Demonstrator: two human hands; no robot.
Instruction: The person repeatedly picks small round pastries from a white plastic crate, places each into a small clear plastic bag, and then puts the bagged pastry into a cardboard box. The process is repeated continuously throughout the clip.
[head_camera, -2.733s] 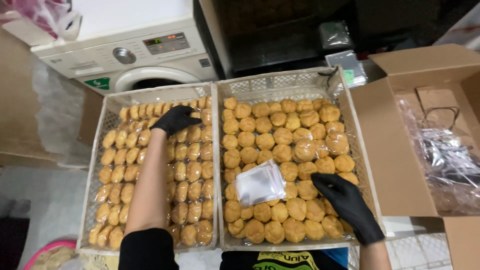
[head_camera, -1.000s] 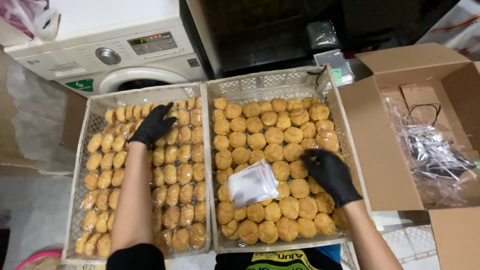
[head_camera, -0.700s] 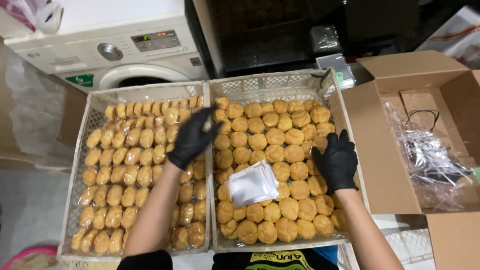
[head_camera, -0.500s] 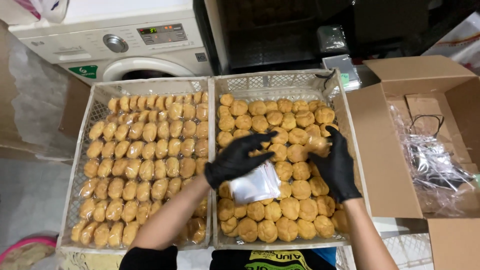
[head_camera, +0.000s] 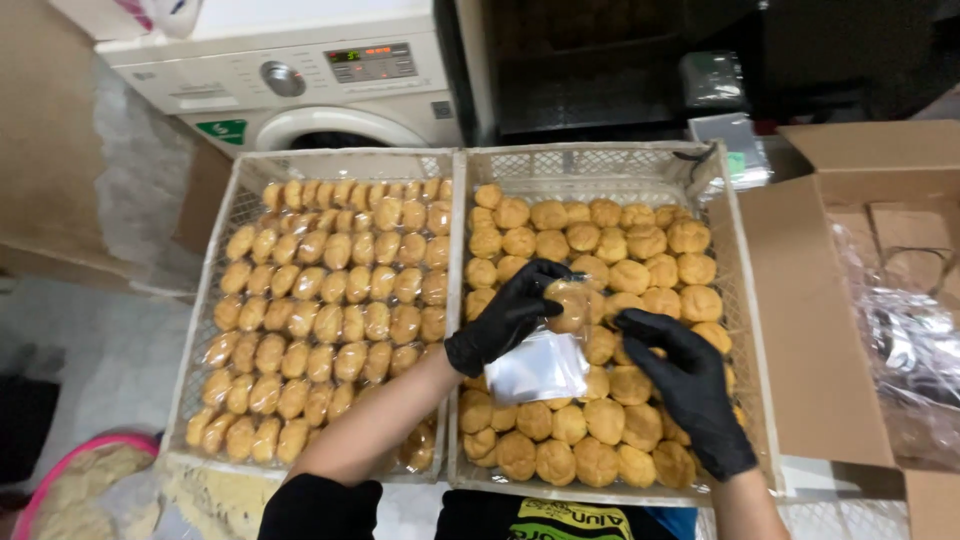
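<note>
Now left hand (head_camera: 508, 318), black-gloved, over right crate (head_camera: 745, 300), no longer over left crate (head_camera: 215, 260); fingers pinching round bun (head_camera: 567, 305) above clear plastic bag (head_camera: 535, 367). Right hand (head_camera: 690, 385), moved leftward, rests just beside bag, fingers loosely spread atop buns. Cardboard box (head_camera: 800, 330) at right.

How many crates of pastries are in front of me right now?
2. The left crate holds bagged pastries in rows; the right crate holds loose round pastries, where the left hand and right hand work over a clear bag. Others may sit outside the view.
</note>
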